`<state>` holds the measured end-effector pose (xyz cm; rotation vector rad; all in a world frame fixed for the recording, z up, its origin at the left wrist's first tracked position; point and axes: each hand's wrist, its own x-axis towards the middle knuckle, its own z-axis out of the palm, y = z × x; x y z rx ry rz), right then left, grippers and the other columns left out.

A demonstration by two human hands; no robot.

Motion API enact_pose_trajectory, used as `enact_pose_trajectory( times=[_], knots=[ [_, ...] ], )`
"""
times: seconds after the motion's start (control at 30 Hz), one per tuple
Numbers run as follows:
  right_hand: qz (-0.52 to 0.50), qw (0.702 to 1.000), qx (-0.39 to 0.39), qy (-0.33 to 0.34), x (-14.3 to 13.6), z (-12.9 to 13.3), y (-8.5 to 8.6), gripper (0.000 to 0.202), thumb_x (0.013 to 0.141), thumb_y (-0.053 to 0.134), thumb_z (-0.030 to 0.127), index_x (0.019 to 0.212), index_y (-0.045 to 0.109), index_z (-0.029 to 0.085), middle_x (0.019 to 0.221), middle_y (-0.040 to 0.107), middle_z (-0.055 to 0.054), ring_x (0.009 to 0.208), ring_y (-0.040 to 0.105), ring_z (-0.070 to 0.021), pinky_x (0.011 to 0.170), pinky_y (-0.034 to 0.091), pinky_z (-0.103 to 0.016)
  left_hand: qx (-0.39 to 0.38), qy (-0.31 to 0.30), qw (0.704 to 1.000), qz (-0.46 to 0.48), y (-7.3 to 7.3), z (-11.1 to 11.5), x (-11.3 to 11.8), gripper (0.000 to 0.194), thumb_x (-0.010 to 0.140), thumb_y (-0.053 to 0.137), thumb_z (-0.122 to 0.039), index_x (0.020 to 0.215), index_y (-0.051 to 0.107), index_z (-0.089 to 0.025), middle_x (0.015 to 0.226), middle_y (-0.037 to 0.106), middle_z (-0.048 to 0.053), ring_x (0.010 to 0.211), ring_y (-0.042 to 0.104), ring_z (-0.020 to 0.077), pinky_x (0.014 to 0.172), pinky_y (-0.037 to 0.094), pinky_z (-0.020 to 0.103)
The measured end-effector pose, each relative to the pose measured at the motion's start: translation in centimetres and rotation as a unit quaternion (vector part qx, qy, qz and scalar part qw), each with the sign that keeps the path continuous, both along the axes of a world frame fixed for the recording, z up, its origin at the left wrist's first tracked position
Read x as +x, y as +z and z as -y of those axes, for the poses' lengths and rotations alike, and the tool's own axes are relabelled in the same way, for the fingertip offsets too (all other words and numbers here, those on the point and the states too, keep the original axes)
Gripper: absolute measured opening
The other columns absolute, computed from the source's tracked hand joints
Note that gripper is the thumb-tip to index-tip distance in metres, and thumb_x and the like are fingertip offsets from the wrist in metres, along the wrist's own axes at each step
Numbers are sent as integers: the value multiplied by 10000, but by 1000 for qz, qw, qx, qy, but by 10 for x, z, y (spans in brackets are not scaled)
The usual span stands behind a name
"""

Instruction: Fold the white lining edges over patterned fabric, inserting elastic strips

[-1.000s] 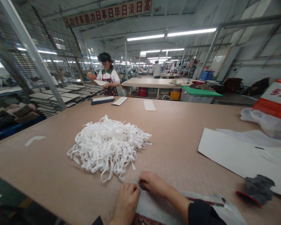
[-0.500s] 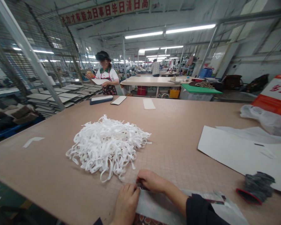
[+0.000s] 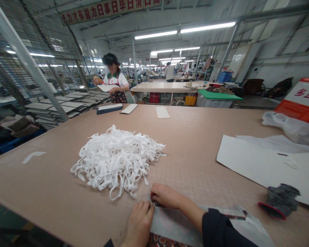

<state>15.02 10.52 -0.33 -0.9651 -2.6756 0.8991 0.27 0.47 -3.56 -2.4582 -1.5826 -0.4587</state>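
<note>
A broad brown table (image 3: 195,137) bore a tangled white fabric-strip pile (image 3: 118,161); nearer and right of it lay a translucent whitish sheet (image 3: 175,221) — left hand (image 3: 140,221) and right hand (image 3: 165,196) curled at its end, grip indiscernible. Uneven pulling risked creasing it.

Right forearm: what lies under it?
Pale sheeting shows on both sides of the right forearm; whatever is directly beneath is covered and cannot be seen.

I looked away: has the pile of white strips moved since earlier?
No; the pile of white strips keeps its place on the brown table; the view itself shifted slightly.
</note>
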Motion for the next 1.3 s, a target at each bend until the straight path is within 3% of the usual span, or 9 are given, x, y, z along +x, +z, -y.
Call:
enact_pose_trajectory(
  times=[0.4, 0.83, 1.03, 1.3],
  knots=[
    [48, 998, 9, -46, -5, 2, -3, 215, 713, 476, 136, 829, 659, 136, 883, 641, -93, 795, 578, -178, 694, 408, -238, 4, -11, 999, -46, 6, -1, 1, 309, 776, 432, -15, 1003, 556, -185, 870, 572, 24, 757, 507, 180, 697, 409, 319],
    [34, 998, -8, -47, -3, -1, 0, 210, 714, 478, 148, 828, 654, 145, 874, 647, -71, 763, 573, -157, 674, 401, -223, -11, -17, 998, -66, 3, -3, 1, 368, 776, 455, -24, 1097, 535, -184, 905, 566, 34, 784, 483, 183, 718, 413, 323],
    [14, 999, -36, -35, 4, -3, -1, 260, 703, 491, 128, 918, 629, 175, 886, 649, -22, 770, 566, -122, 670, 402, -180, -21, -14, 998, -62, 2, -4, -1, 378, 762, 509, -37, 1109, 534, -187, 925, 572, 38, 794, 492, 190, 709, 425, 328],
    [43, 998, -17, -39, -2, -3, -2, 175, 741, 522, 217, 852, 649, 170, 912, 645, -56, 812, 573, -162, 694, 400, -224, -48, -7, 997, -59, 2, -4, 0, 393, 751, 557, -47, 1118, 535, -185, 955, 584, 35, 818, 510, 193, 735, 454, 340]
  ],
)
